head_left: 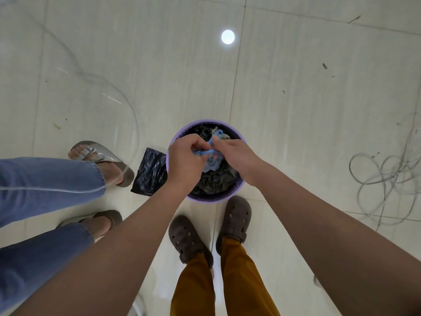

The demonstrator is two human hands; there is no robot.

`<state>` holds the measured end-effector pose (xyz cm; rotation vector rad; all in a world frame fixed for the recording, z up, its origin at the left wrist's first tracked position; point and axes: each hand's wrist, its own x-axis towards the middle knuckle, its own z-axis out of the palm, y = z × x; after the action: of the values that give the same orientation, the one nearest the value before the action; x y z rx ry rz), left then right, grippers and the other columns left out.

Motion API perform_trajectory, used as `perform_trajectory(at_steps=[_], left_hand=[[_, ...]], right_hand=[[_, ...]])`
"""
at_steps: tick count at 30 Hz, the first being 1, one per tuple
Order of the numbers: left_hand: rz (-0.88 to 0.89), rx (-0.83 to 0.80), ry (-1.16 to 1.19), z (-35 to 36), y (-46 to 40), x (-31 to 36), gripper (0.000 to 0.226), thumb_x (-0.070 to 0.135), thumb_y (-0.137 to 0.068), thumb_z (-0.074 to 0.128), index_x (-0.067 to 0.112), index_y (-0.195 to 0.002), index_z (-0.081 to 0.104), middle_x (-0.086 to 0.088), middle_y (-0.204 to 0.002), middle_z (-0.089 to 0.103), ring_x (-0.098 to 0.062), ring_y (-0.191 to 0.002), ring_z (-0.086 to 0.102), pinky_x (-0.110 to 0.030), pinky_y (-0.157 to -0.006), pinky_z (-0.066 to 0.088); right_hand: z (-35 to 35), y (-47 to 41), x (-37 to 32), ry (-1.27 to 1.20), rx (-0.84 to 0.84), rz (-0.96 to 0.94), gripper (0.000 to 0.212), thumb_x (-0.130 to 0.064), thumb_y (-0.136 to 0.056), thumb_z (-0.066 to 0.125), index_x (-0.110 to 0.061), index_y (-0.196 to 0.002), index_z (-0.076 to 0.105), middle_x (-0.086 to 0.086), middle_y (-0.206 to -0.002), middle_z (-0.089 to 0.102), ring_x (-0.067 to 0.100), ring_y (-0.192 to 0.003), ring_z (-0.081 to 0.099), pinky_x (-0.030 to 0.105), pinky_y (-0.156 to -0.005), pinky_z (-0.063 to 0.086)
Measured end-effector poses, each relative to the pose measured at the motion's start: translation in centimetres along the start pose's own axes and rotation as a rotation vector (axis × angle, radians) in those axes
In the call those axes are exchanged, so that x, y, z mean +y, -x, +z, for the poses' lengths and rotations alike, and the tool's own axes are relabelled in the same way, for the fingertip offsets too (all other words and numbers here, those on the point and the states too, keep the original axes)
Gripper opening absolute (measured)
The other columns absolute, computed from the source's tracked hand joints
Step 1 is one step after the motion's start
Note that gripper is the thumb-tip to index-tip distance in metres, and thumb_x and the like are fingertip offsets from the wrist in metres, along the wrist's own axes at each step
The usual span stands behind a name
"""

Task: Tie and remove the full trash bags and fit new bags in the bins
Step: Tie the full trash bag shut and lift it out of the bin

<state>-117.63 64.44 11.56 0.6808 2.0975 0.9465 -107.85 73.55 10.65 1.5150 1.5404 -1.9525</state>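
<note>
A round purple bin (230, 195) stands on the tiled floor just ahead of my feet. Inside it sits a full black trash bag (211, 183) with blue drawstring handles (210, 163) bunched at the top. My left hand (185, 159) pinches the blue handles from the left, fingers curled round them. My right hand (237, 156) grips the same blue plastic from the right, touching the left hand over the bin's middle. A folded black bag (150, 173) lies on the floor against the bin's left side.
Another person in blue jeans and grey sandals (102, 160) stands close on the left. My brown clogs (189, 238) are right behind the bin. Loose grey cables (385, 179) coil on the floor at the right. Pale floor tiles stretch beyond the bin.
</note>
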Motion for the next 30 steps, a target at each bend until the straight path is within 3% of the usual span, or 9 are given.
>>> perform_trajectory(at_steps=[3, 6, 11, 15, 19, 22, 26, 28, 30], left_hand=[[-0.073, 0.018, 0.055, 0.1, 0.0, 0.0, 0.018, -0.004, -0.077, 0.071, 0.013, -0.073, 0.071, 0.006, -0.071, 0.068, -0.012, -0.072, 0.065, -0.019, -0.069, 0.052], [-0.118, 0.042, 0.097, 0.1, 0.1, -0.1, 0.026, 0.000, -0.076, 0.076, 0.024, -0.068, 0.069, 0.012, -0.068, 0.068, -0.007, -0.068, 0.065, -0.019, -0.067, 0.053], [-0.173, 0.062, 0.153, 0.3, -0.1, -0.4, 0.022, 0.006, -0.075, 0.079, 0.027, -0.071, 0.073, 0.011, -0.073, 0.071, -0.007, -0.072, 0.067, -0.021, -0.068, 0.055], [-0.116, -0.021, 0.051, 0.4, -0.1, -1.2, 0.011, 0.006, -0.079, 0.076, 0.017, -0.079, 0.076, 0.008, -0.080, 0.072, 0.002, -0.074, 0.065, -0.009, -0.070, 0.049], [-0.201, 0.022, -0.113, -1.1, 0.1, -3.8, 0.022, 0.000, -0.082, 0.071, 0.019, -0.071, 0.071, 0.009, -0.070, 0.064, -0.001, -0.063, 0.057, -0.003, -0.058, 0.040], [-0.265, -0.016, -0.191, -1.2, 0.6, -5.5, 0.021, -0.005, -0.085, 0.062, 0.012, -0.073, 0.068, -0.006, -0.074, 0.064, -0.015, -0.066, 0.056, -0.012, -0.058, 0.040], [-0.228, -0.131, -0.359, -0.6, 0.4, -5.2, 0.020, 0.008, -0.096, 0.053, 0.009, -0.077, 0.055, -0.008, -0.081, 0.056, -0.015, -0.066, 0.046, -0.021, -0.054, 0.026], [-0.229, -0.196, -0.380, -0.3, 0.1, -4.4, 0.033, 0.021, -0.102, 0.045, 0.012, -0.070, 0.042, -0.003, -0.072, 0.043, -0.017, -0.061, 0.039, -0.025, -0.052, 0.023], [-0.316, -0.228, -0.175, 0.3, -0.3, -3.1, 0.038, 0.029, -0.104, 0.036, 0.012, -0.071, 0.045, -0.003, -0.071, 0.047, -0.020, -0.066, 0.047, -0.030, -0.061, 0.039]], right_hand=[[0.5, 0.2, 0.4, -0.271, 0.076, 0.021, 0.024, -0.030, -0.095, 0.061, -0.010, -0.101, 0.074, 0.011, -0.105, 0.071, 0.023, -0.108, 0.063, 0.038, -0.106, 0.043], [0.8, 0.3, 0.6, -0.319, 0.142, 0.027, 0.016, -0.024, -0.094, 0.063, -0.012, -0.095, 0.073, 0.013, -0.109, 0.071, 0.027, -0.111, 0.062, 0.041, -0.104, 0.045], [1.2, 0.4, 0.9, -0.376, 0.242, 0.067, 0.015, -0.022, -0.095, 0.061, -0.016, -0.085, 0.069, 0.002, -0.092, 0.069, 0.016, -0.090, 0.062, 0.022, -0.078, 0.048], [0.3, -0.1, 2.0, -0.435, 0.361, 0.173, 0.012, -0.022, -0.095, 0.061, -0.015, -0.089, 0.069, 0.010, -0.100, 0.069, 0.023, -0.093, 0.065, 0.034, -0.083, 0.054], [-2.8, -0.2, 4.3, -0.363, 0.484, 0.291, 0.029, -0.021, -0.094, 0.060, -0.001, -0.115, 0.065, -0.004, -0.071, 0.055, 0.003, -0.052, 0.051, 0.013, -0.042, 0.040], [-3.4, -0.4, 5.8, -0.357, 0.496, 0.359, 0.030, -0.022, -0.096, 0.057, -0.002, -0.117, 0.064, -0.001, -0.074, 0.052, 0.010, -0.061, 0.047, 0.014, -0.051, 0.040], [-2.7, -0.4, 5.2, -0.470, 0.473, 0.156, 0.020, -0.020, -0.101, 0.048, -0.009, -0.095, 0.064, 0.001, -0.096, 0.065, 0.014, -0.091, 0.060, 0.025, -0.089, 0.045], [-2.7, -0.1, 4.3, -0.552, 0.382, 0.053, 0.020, -0.017, -0.103, 0.043, -0.008, -0.097, 0.060, 0.001, -0.098, 0.071, 0.012, -0.095, 0.067, 0.024, -0.092, 0.047], [-2.5, 0.1, 3.6, -0.619, 0.313, 0.024, 0.018, -0.015, -0.104, 0.041, -0.010, -0.093, 0.055, 0.007, -0.088, 0.072, 0.017, -0.089, 0.070, 0.022, -0.085, 0.050]])
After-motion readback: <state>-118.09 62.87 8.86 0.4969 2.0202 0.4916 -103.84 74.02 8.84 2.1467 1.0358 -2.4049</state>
